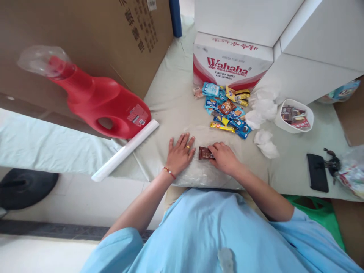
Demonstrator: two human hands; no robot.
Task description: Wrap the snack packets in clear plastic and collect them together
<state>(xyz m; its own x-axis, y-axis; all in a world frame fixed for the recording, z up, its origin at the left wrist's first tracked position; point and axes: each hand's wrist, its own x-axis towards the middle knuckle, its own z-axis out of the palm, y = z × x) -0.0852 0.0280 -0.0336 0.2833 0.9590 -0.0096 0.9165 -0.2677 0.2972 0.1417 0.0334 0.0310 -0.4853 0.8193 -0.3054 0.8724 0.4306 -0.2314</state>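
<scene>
My left hand (pixel 179 152) lies flat with its fingers spread on a clear plastic sheet (pixel 199 172) at the table's near edge. Right beside it, my right hand (pixel 224 156) has its fingers curled onto a small brown snack packet (pixel 204 153) that rests on the same plastic. A pile of several colourful snack packets (pixel 226 110) lies just beyond both hands. A red string bracelet and a ring show on my left hand.
A red detergent jug (pixel 99 102) lies on its side at left by a white roll (pixel 125 149) and a big cardboard box (pixel 85 34). A Wahaha carton (pixel 230 62), crumpled tissues (pixel 263 113), a white bowl of packets (pixel 294 115), a black phone (pixel 317 172) and keys (pixel 331 163) lie farther off.
</scene>
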